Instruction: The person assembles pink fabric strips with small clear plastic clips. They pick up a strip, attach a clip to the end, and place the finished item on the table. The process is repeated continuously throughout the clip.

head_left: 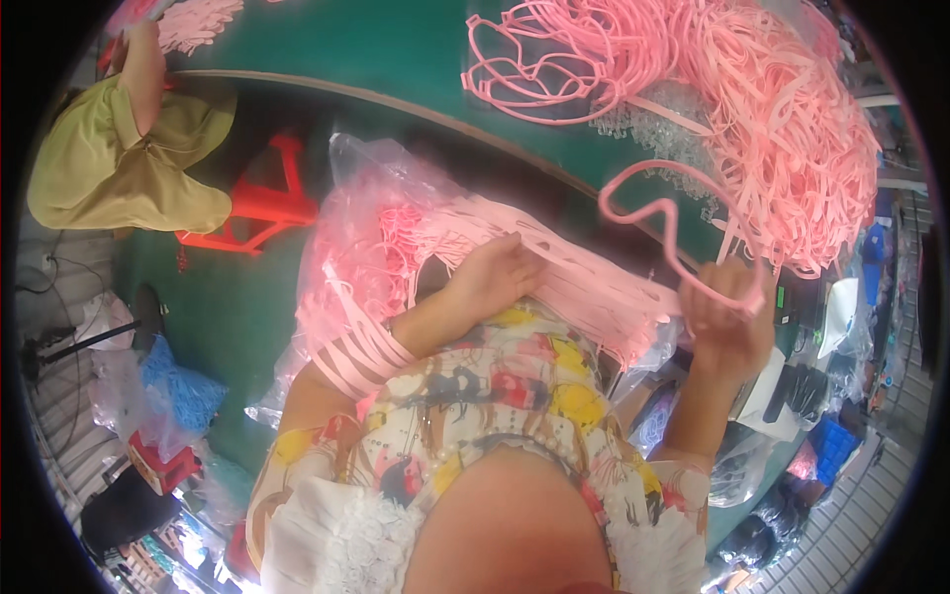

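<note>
My right hand (730, 322) is closed on the lower end of a bent pink tube-like loop (668, 210), which rises above the hand. Across my lap lies a layered bundle of flat pink straps (584, 262). At its near edge is my left hand (500, 275), its fingers curled against the straps and their tips partly hidden. Several pale pink bands (361, 351) circle my left forearm. Beside that arm, a clear plastic bag (341, 213) holds more pink strips.
Ahead is a green table (396, 49) with a pale edge. At its right lie pink loops (564, 59), small clear plastic pieces (658, 134) and a heap of pink strips (792, 148). A red stool (267, 203) and another person's arm (145, 74) are at the left.
</note>
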Available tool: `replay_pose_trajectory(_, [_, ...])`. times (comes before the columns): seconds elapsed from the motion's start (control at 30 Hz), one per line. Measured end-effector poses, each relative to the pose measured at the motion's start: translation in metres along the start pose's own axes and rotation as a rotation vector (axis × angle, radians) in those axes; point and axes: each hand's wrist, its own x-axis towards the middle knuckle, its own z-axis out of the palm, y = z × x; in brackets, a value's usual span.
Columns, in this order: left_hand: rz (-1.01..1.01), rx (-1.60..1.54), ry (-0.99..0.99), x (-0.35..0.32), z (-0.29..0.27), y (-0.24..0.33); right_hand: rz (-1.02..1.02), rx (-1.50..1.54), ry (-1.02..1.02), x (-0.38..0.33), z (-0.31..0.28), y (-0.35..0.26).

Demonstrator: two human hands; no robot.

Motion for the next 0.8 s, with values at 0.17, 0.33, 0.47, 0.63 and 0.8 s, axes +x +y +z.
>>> replay_pose_trajectory(0.17, [0.245,-0.036,-0.099,-0.001,0.014,-0.001,-0.059,0.081,-0.068,-0.010,-0.008,-0.017])
replay_pose_trajectory(0.33, [0.375,-0.179,-0.063,-0.013,0.021,0.024,-0.050,0.133,0.046,-0.026,-0.036,-0.029])
replay_pose_trajectory(0.47, [0.483,-0.122,-0.266,-0.011,0.022,0.044,-0.014,0.041,0.101,-0.034,-0.051,-0.014])
replay_pose_trajectory(0.63, [0.534,0.401,-0.522,-0.028,0.044,0.062,0.097,0.032,0.042,-0.029,-0.037,0.027])
replay_pose_trajectory(0.8, [0.537,0.574,-0.343,-0.057,0.101,0.035,0.368,0.170,-0.102,-0.031,-0.042,0.076])
